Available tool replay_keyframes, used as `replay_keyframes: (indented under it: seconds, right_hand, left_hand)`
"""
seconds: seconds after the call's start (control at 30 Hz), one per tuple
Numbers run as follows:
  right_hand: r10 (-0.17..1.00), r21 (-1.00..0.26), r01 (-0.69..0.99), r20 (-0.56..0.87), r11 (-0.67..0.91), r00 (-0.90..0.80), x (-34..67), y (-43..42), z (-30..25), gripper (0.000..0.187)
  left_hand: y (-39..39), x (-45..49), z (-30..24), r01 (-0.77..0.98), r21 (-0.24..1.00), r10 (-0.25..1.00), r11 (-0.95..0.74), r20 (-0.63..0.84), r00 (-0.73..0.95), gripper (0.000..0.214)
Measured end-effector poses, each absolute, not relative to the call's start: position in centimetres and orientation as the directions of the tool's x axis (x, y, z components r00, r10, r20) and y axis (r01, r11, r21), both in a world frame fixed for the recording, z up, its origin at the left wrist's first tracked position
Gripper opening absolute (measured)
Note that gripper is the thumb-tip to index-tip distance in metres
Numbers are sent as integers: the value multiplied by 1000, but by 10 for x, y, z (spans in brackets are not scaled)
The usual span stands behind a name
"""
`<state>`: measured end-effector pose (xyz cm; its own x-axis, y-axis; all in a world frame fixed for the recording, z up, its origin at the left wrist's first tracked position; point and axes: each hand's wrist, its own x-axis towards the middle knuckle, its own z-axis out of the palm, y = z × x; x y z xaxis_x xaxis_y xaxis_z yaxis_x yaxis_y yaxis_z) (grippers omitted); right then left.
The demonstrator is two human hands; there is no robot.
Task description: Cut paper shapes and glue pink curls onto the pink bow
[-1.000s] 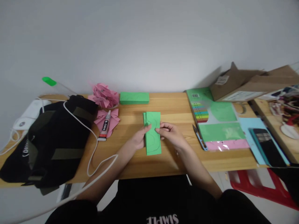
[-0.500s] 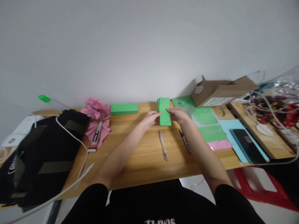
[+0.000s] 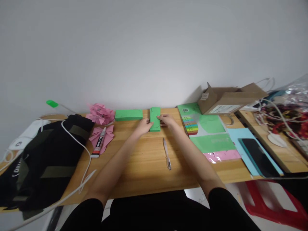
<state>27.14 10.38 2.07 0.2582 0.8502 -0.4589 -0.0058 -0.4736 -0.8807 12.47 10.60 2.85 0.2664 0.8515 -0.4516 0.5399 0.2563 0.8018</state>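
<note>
A folded green paper strip (image 3: 155,116) with a pencilled curve lies at the far side of the wooden desk (image 3: 144,160). My left hand (image 3: 143,126) grips its left edge and my right hand (image 3: 166,120) grips its right edge, fingers curled onto the paper. Another green folded strip (image 3: 128,115) lies just to the left, along the wall. A pen (image 3: 166,153) rests on the desk nearer to me, between my forearms.
Pink paper flowers (image 3: 101,114), a glue tube (image 3: 98,145) and a black bag (image 3: 45,154) with a white cable sit on the left. On the right are a coloured paper pack (image 3: 209,134), a cardboard box (image 3: 228,99) and a phone (image 3: 258,157).
Both hands have carried the green strip from the near middle of the desk to its far side, then leftwards beside the other green strip. The pen came into view; the camera shifted.
</note>
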Motion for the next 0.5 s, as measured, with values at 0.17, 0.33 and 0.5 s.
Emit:
replay_keyframes:
  seconds: [0.17, 0.33, 0.5]
  right_hand:
    - [835, -826, 174, -490, -537, 251, 264, 109, 19, 27]
    - [843, -779, 329, -463, -534, 273, 266, 108, 19, 24]
    - [866, -757, 425, -397, -496, 305, 266, 106, 23, 24]
  left_hand:
    - [94, 117, 31, 675, 737, 913, 44, -304, 272, 33]
    - [87, 114, 36, 776, 626, 936, -83, -218, 276, 38]
    - [85, 112, 37, 820, 561, 940, -112, -207, 270, 43]
